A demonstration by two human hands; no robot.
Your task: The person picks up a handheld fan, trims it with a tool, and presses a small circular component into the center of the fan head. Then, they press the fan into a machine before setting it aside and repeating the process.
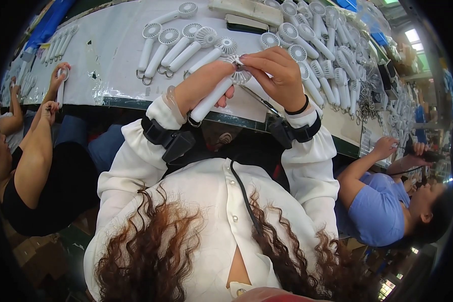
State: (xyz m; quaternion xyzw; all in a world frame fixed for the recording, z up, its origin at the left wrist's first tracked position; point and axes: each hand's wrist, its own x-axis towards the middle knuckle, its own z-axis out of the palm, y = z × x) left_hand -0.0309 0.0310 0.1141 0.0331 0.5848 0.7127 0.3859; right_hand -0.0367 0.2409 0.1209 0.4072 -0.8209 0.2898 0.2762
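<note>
Wrapped around a white handheld fan (212, 100) is my left hand (202, 85), closed; the fan's handle slants down toward a metal ring at its end. My right hand (276, 73) pinches at the round, slatted fan head (240, 75). Its fingertips cover part of the head, and whether a small part is between them is hidden. A thin, dark metal rod-like tool (260, 99) shows below my right palm, near the table edge; I cannot tell whether it lies on the table or is held.
Several white fans (168, 48) lie beyond my left hand, and a dense pile of fans (332, 55) covers the right side. A long pale block (246, 11) lies at the back of the white table (113, 75). Co-workers sit left (40, 166) and right (382, 201).
</note>
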